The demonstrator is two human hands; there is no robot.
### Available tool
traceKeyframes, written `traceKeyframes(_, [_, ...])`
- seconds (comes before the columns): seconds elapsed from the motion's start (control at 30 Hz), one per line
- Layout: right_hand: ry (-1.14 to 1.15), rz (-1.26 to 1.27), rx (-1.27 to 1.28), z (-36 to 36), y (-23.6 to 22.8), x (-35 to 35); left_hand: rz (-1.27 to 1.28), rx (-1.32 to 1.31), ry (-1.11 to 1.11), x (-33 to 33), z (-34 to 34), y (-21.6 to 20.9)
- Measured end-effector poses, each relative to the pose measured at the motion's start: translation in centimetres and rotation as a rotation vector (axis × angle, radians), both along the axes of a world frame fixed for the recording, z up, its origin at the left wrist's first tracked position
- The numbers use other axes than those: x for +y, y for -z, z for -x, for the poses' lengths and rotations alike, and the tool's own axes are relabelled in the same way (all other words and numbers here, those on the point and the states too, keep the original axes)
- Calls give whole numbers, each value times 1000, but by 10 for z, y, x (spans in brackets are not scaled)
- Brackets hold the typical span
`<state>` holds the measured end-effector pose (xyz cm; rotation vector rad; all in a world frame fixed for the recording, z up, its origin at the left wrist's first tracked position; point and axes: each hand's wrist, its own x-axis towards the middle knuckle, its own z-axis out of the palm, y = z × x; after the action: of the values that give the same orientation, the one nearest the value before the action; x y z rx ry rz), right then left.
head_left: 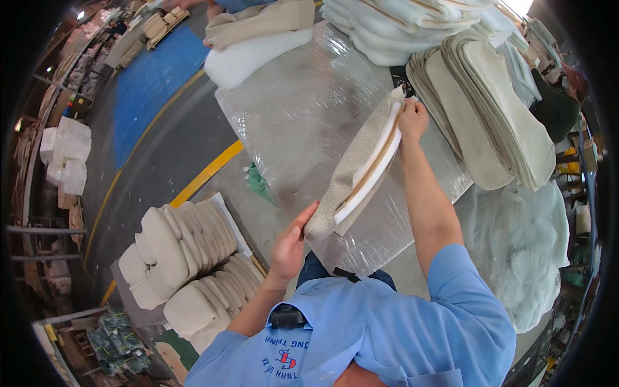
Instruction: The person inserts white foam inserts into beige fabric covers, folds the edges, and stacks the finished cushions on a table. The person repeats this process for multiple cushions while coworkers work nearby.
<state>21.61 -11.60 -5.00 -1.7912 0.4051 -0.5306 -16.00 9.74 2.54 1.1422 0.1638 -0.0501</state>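
Between my hands, a long seat cushion [361, 158] stands tilted on edge over the table. It has a beige fabric cover, and white foam and a thin brown board show along its open side. My right hand [414, 120] is closed on the far end, fingers curled over the edge. At the near end, my left hand [289, 251] presses its extended fingers against the fabric and holds that end; part of its grip is hidden. Beneath lies a table [303, 109] covered in shiny clear plastic film.
Stacked beige fabric covers [451, 103] lie at the right, beside piled white foam [393, 29]. Padded beige cushions [187, 232] are stacked at lower left. A clear plastic bundle [516, 238] sits at lower right. Across the table, another person is beside a fabric-topped foam piece [251, 58].
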Motion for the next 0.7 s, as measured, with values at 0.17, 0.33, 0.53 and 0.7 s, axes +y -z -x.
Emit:
traceKeyframes(0.17, [14, -22, 41, 10, -4, -7, -236, -125, -44, -12, 13, 13])
traceKeyframes(0.33, [31, -39, 26, 14, -1, -10, -495, -147, -129, -29, 17, 18])
traceKeyframes(0.53, [-188, -514, -101, 4, 7, -14, -567, -197, -211, 1, 17, 52])
traceKeyframes(0.7, [-614, -794, 90, 6, -12, -12, -674, -118, -263, 29, 33, 65])
